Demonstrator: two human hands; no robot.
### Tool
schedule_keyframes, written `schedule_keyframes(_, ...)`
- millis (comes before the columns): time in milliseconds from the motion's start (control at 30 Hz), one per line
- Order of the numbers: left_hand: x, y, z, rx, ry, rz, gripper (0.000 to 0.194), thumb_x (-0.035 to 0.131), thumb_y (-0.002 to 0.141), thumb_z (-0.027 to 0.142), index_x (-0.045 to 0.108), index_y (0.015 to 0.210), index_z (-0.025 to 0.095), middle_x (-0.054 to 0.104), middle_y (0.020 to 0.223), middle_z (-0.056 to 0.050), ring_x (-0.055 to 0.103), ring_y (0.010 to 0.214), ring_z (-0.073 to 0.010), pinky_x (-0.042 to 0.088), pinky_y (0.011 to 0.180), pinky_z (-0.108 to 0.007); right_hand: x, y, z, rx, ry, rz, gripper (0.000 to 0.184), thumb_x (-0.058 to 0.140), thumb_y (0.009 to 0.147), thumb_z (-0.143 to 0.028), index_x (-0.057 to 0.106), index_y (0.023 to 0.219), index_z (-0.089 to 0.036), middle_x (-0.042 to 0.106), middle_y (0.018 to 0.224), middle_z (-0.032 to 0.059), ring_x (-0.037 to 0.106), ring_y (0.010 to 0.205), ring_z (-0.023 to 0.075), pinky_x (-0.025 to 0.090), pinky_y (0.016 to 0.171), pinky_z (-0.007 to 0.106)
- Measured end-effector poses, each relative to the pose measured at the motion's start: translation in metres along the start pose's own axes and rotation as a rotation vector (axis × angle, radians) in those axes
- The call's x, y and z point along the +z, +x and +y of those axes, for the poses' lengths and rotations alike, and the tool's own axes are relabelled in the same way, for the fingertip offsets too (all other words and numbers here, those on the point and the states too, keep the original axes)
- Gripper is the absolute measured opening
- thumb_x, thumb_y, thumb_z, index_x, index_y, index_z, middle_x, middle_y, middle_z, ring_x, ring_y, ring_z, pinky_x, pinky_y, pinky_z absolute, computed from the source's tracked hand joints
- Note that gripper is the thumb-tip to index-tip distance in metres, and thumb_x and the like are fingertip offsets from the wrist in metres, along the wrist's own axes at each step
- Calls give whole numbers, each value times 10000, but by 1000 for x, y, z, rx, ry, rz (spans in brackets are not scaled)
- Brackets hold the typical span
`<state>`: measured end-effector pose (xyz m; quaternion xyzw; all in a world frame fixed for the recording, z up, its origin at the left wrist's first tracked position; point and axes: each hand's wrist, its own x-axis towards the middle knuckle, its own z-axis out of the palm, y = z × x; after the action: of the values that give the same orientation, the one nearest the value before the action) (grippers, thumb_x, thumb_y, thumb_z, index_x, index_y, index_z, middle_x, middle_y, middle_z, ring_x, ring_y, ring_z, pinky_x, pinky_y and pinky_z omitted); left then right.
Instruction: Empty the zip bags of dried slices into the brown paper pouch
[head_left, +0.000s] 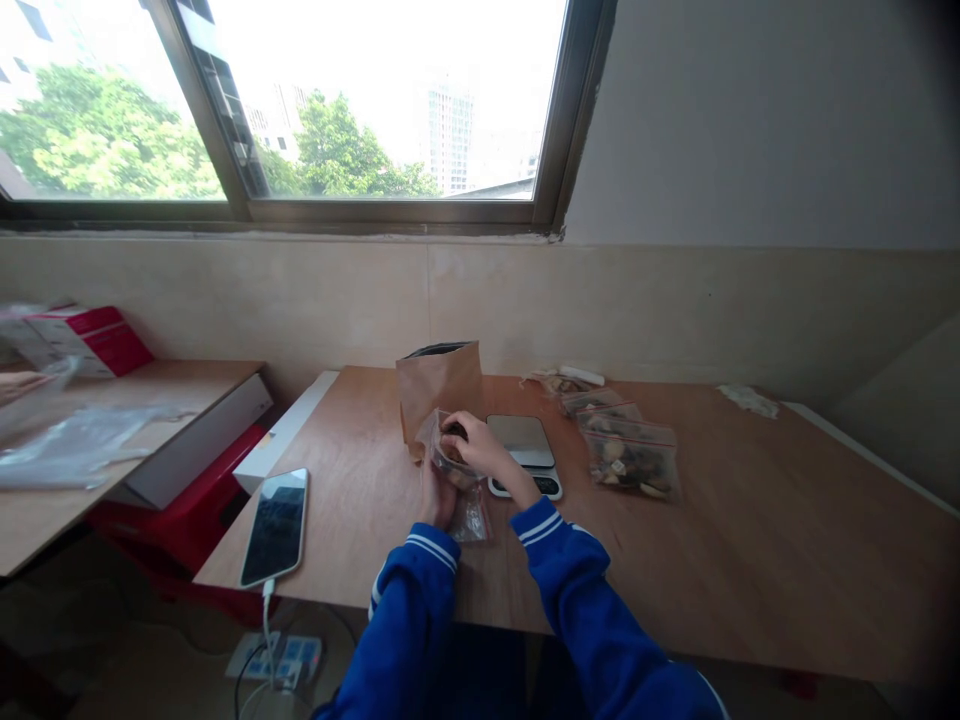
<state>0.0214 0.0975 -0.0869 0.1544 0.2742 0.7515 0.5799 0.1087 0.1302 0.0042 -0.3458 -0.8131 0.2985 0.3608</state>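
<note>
Gripping the clear plastic bag (459,474) from below with my left hand (439,492), I curl my right hand's (471,445) fingers at its mouth, though I cannot tell whether they pinch a piece. Beyond my fingers stands the open, creased paper bag (442,385), with the flat scale (521,442) just right. The table's (720,560) front edge lies nearer me, its smooth wood stretching right past lumpy zip bags (631,460).

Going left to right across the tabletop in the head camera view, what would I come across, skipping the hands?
Phone → brown paper bag → scale → front zip bag of dark and pale pieces → crumpled white scrap.
</note>
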Motion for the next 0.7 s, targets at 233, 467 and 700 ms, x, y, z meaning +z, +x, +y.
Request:
schedule_keyframes(233, -4, 2, -1, -35, -125, -5, 340, 547, 902, 384, 634, 1160, 179, 677, 1125, -92, 644, 1051, -213, 526, 910, -342, -27, 22, -15, -131, 104, 344, 120, 505, 900, -268, 565, 976, -196, 616, 981, 65, 582, 925, 200, 464, 849, 328)
schedule_keyframes(467, -8, 2, -3, -73, -154, 21, 315, 562, 902, 373, 653, 1155, 208, 701, 1087, -99, 656, 1055, -237, 549, 891, -356, -35, 99, -33, -386, -147, 414, 170, 420, 895, -105, 533, 990, -191, 553, 1019, 106, 533, 991, 231, 446, 916, 364)
schedule_keyframes(700, -14, 4, -5, -90, -158, -3, 353, 525, 920, 420, 665, 1146, 188, 675, 1170, -129, 624, 1119, -280, 524, 940, -400, -20, 118, -20, -396, -247, 229, 275, 388, 835, 2, 539, 987, -170, 553, 1033, 104, 524, 1008, 224, 435, 930, 350)
